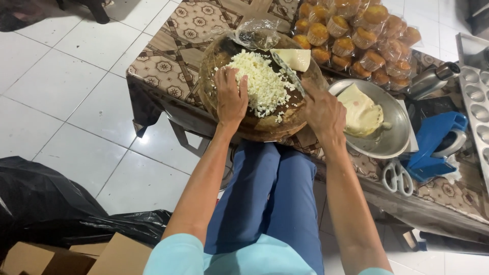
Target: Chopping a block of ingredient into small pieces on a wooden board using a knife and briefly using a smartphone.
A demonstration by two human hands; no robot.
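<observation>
A round wooden chopping board rests at the table's near edge, above my lap. A heap of small white cheese cubes covers its middle, and an uncut white block lies at its far side. My left hand lies flat on the board, fingers touching the left side of the heap. My right hand grips the handle of a knife, whose blade lies along the right edge of the heap.
A metal bowl with pale dough stands right of the board. Bagged muffins sit behind it. White-handled scissors, a blue tool, a metal flask and a muffin tray lie at right. Black bags and cardboard occupy the floor.
</observation>
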